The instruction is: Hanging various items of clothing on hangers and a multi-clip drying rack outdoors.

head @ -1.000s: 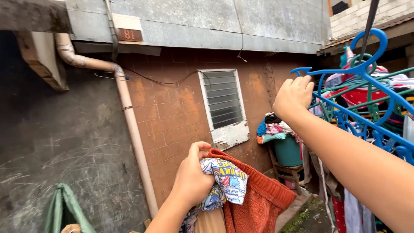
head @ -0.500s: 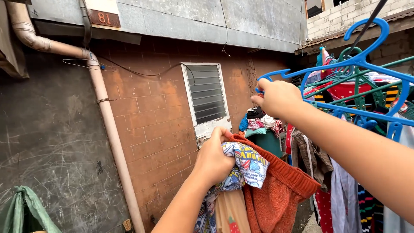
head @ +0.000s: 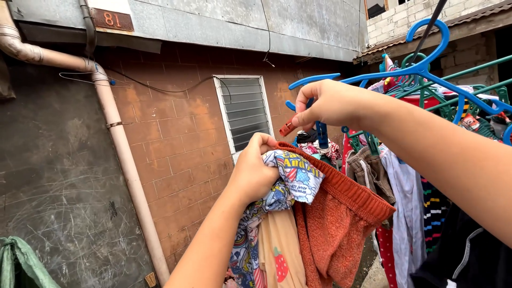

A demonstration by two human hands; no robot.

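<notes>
My left hand [head: 255, 173] is raised in the middle of the view, gripping a bunch of clothes: a rust-orange knitted garment [head: 338, 218], a colourful printed cloth [head: 293, 178] and a pale piece with a strawberry print [head: 280, 250]. My right hand [head: 325, 104] is just above and to the right, pinching a small red clothespin [head: 288, 128] between its fingertips. It is close to a blue plastic hanger [head: 421, 66] on the rack of hanging laundry.
Green hangers [head: 469, 88] and several hanging garments [head: 405, 202] fill the right side. A brick wall with a louvred window [head: 244, 112] stands behind. A drainpipe [head: 125, 160] runs down the wall at left, a green cloth [head: 21, 261] at bottom left.
The view has swung right. My right hand has come down from the blue hanger toward the clothes, now pinching a red clothespin. My left hand still holds the bunch of clothes up.
</notes>
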